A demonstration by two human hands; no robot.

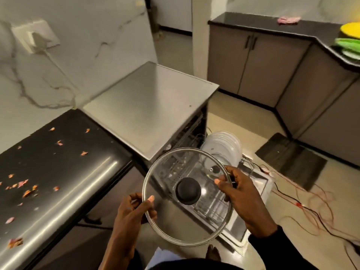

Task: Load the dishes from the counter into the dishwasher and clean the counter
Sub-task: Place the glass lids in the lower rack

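While the round clear glass lid with its black knob is carried in the air over the open dishwasher, the step in hand looks to be the loading of this one piece. The left hand pinches the lid's steel rim at its lower left, thumb on top and fingers beneath; the right hand grips the rim on the opposite side, thumb over the glass. Both hands are thus closed on the lid, with its whole width between them, and it hangs slightly tilted, knob upward.

Below it, seen partly through the glass, lies the pulled-out wire rack of the grey steel-topped dishwasher, and a row of white plates stands on edge at the rack's far end, just beyond the lid's far rim. The next move, as I judge it, calls for turning the lid on edge and lowering it into a free slot near the plates, without knocking them.

The black glossy counter to the left bears scattered orange and pink scraps along its near edge and middle, so the wiping is not yet done
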